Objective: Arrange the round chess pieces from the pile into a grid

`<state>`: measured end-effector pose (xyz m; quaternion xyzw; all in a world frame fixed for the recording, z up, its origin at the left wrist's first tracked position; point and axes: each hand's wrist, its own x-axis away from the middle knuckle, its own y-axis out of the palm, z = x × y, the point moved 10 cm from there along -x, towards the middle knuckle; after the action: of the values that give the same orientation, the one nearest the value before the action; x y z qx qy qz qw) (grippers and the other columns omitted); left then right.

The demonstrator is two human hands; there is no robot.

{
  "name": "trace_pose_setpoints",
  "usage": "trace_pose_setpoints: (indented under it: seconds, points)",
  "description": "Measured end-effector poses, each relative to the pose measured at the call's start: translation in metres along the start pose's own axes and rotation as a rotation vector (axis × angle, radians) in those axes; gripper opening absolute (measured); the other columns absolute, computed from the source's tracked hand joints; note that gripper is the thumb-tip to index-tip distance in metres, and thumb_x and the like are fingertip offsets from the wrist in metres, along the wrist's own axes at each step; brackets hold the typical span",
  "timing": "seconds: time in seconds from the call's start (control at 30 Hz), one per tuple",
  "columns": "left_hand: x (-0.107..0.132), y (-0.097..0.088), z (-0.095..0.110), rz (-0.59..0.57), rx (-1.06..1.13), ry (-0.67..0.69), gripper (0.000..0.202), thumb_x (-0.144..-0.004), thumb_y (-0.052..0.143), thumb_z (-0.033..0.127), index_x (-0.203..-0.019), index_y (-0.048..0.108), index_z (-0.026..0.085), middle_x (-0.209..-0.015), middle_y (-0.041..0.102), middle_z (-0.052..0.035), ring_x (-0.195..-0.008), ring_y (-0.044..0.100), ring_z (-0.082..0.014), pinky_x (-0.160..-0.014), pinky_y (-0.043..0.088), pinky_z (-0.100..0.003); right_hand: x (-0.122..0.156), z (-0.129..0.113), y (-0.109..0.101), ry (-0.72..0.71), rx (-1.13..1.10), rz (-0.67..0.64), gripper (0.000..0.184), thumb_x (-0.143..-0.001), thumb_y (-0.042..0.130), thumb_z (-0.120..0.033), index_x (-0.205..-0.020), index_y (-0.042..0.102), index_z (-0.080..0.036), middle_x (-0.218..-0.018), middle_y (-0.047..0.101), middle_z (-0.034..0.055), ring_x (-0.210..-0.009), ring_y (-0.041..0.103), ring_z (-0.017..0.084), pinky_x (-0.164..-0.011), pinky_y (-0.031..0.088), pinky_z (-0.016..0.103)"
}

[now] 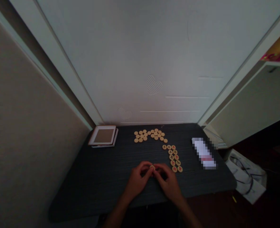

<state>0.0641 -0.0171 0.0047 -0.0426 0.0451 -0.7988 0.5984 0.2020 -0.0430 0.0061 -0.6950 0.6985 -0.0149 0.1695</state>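
Both of my hands meet over the near middle of the dark table (102, 177). Between the fingertips of my left hand (139, 178) and my right hand (167, 180) is a round Chinese chess piece (152, 167), pinched from both sides. Fingers partly cover it, and its marking is not readable. Just right of my right hand lie several chess pieces (174, 157) with red or dark characters facing up, set roughly in two columns. Farther back, several plain-looking pieces (141, 136) form a loose group, and a curving cluster (156, 134) of others lies beside them.
At the back left sits a small stack of framed, flat items (104, 136). A blurred-out white and pink object (203, 153) lies on the right side. A white door panel with hearts (154, 85) rises behind the table. A white box with cables (246, 174) stands beyond the right edge.
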Motion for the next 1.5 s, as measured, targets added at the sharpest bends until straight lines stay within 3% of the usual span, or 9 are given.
trace_pose_setpoints:
  seconds: [0.13,0.27,0.43,0.63,0.97,1.33,1.5]
  points:
    - [-0.001,0.002,-0.012,-0.006,0.038,-0.063,0.024,-0.09,0.066,0.042,-0.1,0.065,0.021,-0.079,0.078,-0.0024,-0.073,0.076,-0.0214,-0.068,0.059,-0.028,0.001,-0.003,0.0,-0.014,0.02,-0.005,0.02,-0.095,0.063,-0.033,-0.112,0.07,-0.025,-0.098,0.071,0.004,-0.083,0.068,0.018,-0.079,0.054,0.03]
    - [-0.002,0.002,-0.011,0.004,0.007,-0.055,0.024,-0.092,0.063,0.042,-0.099,0.066,0.019,-0.082,0.078,-0.0034,-0.07,0.074,-0.0196,-0.065,0.057,-0.027,0.0,-0.007,0.0,-0.033,0.037,0.002,0.019,-0.096,0.062,-0.031,-0.111,0.07,-0.025,-0.095,0.071,0.0032,-0.081,0.067,0.017,-0.077,0.053,0.029]
    - [0.001,0.003,0.001,-0.034,-0.012,0.008,0.024,-0.097,0.057,0.039,-0.108,0.067,0.019,-0.09,0.078,-0.0043,-0.077,0.074,-0.019,-0.073,0.058,-0.028,-0.001,-0.005,-0.001,-0.029,0.032,0.014,0.02,-0.096,0.061,-0.031,-0.113,0.07,-0.025,-0.095,0.07,0.0033,-0.081,0.066,0.017,-0.077,0.052,0.029]
    - [0.004,0.006,0.006,-0.08,0.013,0.04,0.029,-0.094,0.063,0.035,-0.12,0.064,0.022,-0.106,0.077,-0.0056,-0.092,0.075,-0.021,-0.087,0.058,-0.032,0.0,-0.002,-0.004,-0.003,0.011,0.036,0.021,-0.097,0.059,-0.032,-0.114,0.069,-0.026,-0.1,0.071,0.0044,-0.087,0.067,0.019,-0.079,0.053,0.03]
    - [0.005,0.01,0.003,-0.107,0.004,0.048,0.029,-0.094,0.063,0.032,-0.122,0.063,0.022,-0.106,0.078,-0.0054,-0.095,0.075,-0.0208,-0.09,0.057,-0.032,0.0,0.004,-0.005,0.048,-0.015,0.061,0.021,-0.095,0.061,-0.037,-0.109,0.071,-0.024,-0.1,0.072,0.0056,-0.087,0.068,0.02,-0.079,0.055,0.031]
    - [0.006,0.013,-0.001,-0.127,-0.056,0.047,0.028,-0.093,0.065,0.03,-0.121,0.065,0.025,-0.113,0.077,-0.0028,-0.102,0.074,-0.0206,-0.093,0.056,-0.03,-0.001,0.008,-0.008,0.143,-0.038,0.089,0.02,-0.09,0.069,-0.04,-0.094,0.068,-0.021,-0.08,0.07,0.0014,-0.071,0.067,0.017,-0.068,0.052,0.026]
    - [0.008,0.016,0.0,-0.145,-0.089,0.055,0.027,-0.094,0.063,0.031,-0.121,0.065,0.026,-0.106,0.079,-0.0013,-0.098,0.075,-0.0197,-0.093,0.056,-0.029,0.001,0.013,-0.01,0.152,-0.022,0.102,0.02,-0.092,0.066,-0.041,-0.091,0.068,-0.021,-0.077,0.07,0.0013,-0.071,0.067,0.018,-0.067,0.051,0.027]
